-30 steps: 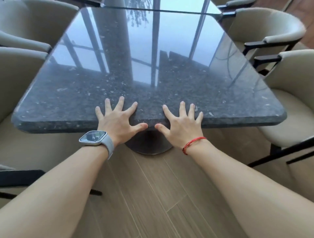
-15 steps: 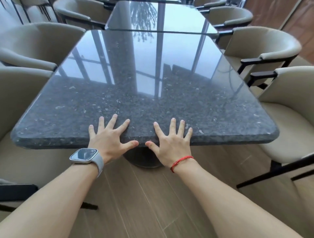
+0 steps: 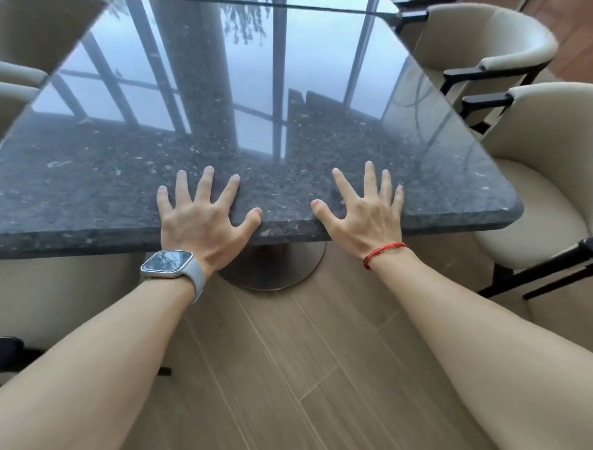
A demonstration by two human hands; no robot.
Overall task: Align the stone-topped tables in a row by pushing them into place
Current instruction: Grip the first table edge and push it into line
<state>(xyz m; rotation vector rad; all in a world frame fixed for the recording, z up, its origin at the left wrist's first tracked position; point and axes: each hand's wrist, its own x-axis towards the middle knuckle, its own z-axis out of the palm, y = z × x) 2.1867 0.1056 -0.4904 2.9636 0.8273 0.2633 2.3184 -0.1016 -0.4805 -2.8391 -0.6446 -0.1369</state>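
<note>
stone-topped table (image 3: 288, 135): stands between chairs (image 3: 545, 144) | left hand (image 3: 202, 218), right hand (image 3: 362, 218): fingers splayed flat on table's near edge, gripping nothing | progress: pushing stage, judged; row alignment past table's far edge unverifiable

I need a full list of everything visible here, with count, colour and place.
stone-topped table: one, dark grey speckled, centre, top reflecting windows.
second table: one, glossy, only a strip at the top edge.
pedestal base: one, dark metal, round, under the near table.
armchairs: two at right, cream with black frames; more cream ones at left, cut off.
floor: brown wood planks, below.
smartwatch: one, silver-grey, left wrist.
string bracelet: one, red, right wrist.
left hand, right hand: fingers spread, flat on the table's near edge.
</note>
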